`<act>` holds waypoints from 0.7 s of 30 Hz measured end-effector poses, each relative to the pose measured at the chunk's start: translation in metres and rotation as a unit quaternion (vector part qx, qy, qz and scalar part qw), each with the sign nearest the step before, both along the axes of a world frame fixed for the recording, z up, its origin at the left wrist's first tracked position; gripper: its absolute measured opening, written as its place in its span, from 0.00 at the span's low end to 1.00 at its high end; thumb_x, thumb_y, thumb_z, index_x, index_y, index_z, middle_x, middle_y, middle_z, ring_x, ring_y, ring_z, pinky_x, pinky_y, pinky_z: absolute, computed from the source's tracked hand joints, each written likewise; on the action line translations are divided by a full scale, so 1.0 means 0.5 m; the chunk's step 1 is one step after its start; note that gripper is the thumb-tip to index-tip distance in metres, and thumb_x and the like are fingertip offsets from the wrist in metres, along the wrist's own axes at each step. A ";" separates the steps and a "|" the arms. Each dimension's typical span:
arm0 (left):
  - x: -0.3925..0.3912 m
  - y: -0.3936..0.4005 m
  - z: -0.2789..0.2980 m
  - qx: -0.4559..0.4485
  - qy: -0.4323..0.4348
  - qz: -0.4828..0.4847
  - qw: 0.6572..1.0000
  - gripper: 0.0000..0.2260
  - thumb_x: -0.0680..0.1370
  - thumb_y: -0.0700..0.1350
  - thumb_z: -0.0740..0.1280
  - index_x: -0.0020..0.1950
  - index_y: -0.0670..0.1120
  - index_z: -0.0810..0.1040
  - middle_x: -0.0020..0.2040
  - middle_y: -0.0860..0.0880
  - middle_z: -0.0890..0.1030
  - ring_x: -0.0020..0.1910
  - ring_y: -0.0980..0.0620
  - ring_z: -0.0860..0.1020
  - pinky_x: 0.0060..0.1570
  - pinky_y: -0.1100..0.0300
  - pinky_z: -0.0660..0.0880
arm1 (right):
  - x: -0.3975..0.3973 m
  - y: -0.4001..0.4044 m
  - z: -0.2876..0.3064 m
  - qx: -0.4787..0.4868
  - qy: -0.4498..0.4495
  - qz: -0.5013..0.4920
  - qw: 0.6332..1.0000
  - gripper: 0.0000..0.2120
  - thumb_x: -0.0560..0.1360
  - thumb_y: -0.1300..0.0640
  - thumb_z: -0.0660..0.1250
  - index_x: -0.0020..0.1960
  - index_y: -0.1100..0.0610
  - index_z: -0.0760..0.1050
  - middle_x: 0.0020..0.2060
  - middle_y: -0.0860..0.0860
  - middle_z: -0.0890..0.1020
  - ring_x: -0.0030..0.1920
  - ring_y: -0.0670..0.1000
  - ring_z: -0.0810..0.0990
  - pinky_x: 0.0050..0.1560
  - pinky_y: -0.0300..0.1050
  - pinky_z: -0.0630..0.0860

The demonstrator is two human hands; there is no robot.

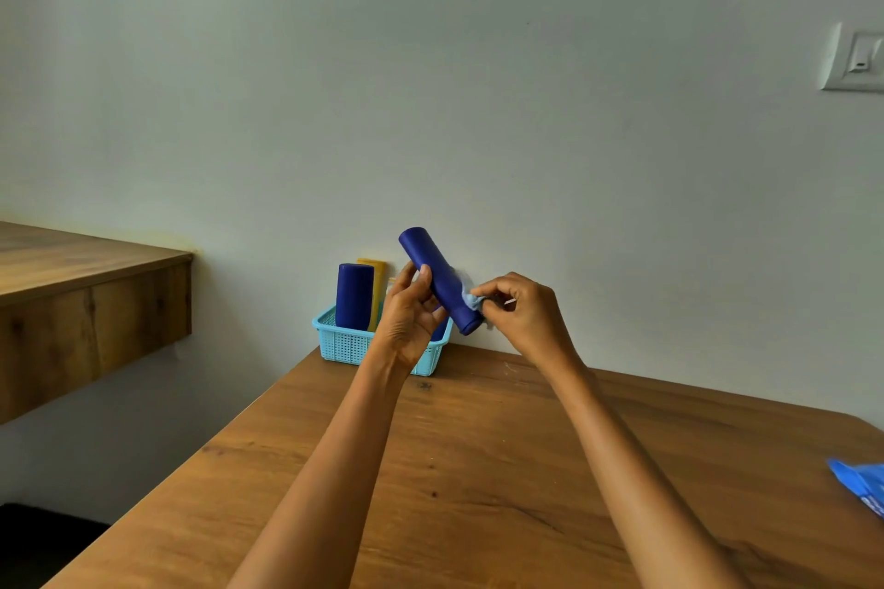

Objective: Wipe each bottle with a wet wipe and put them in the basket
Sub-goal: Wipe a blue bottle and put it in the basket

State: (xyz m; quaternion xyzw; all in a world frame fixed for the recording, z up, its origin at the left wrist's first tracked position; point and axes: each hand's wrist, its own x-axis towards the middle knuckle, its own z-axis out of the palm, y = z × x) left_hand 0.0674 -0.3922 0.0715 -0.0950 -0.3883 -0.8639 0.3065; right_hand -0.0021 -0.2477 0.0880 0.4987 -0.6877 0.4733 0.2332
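My left hand [406, 316] grips a dark blue bottle [437, 275] around its middle and holds it tilted in the air, cap end low to the right. My right hand [519, 316] pinches a crumpled white wet wipe [471, 300] against the bottle near its cap. Behind my hands, a light blue basket [344, 342] stands at the table's far left corner against the wall. Inside it stand another dark blue bottle [354, 294] and a yellow bottle [375, 275]; a third item behind my left hand is mostly hidden.
The wooden table [478, 469] stretches in front of me. A blue wipes packet [861, 485] lies at its right edge, partly out of frame. A wooden counter [71, 292] juts out on the left. A wall switch [856, 60] is at the upper right.
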 end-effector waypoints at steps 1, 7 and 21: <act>0.000 0.006 0.001 -0.017 -0.014 -0.010 1.000 0.15 0.80 0.40 0.61 0.66 0.42 0.70 0.54 0.42 0.80 0.50 0.47 0.81 0.46 0.54 0.81 | 0.000 -0.001 0.000 -0.013 0.000 -0.011 1.000 0.06 0.71 0.63 0.70 0.48 0.57 0.82 0.44 0.50 0.82 0.40 0.41 0.78 0.40 0.28 0.73; -0.009 0.028 0.000 -0.084 -0.046 -0.011 0.995 0.20 0.79 0.40 0.62 0.71 0.42 0.67 0.52 0.43 0.80 0.45 0.49 0.82 0.39 0.56 0.80 | 0.022 -0.006 0.009 0.002 0.044 0.036 0.998 0.06 0.70 0.60 0.71 0.47 0.54 0.83 0.42 0.44 0.80 0.42 0.38 0.78 0.42 0.28 0.73; -0.009 0.038 -0.013 -0.201 -0.087 -0.154 0.963 0.21 0.75 0.43 0.66 0.68 0.46 0.70 0.56 0.42 0.82 0.55 0.41 0.80 0.52 0.50 0.79 | -0.004 0.012 0.012 -0.165 -0.077 -0.036 0.983 0.05 0.73 0.61 0.69 0.49 0.59 0.81 0.45 0.51 0.83 0.42 0.47 0.81 0.38 0.31 0.76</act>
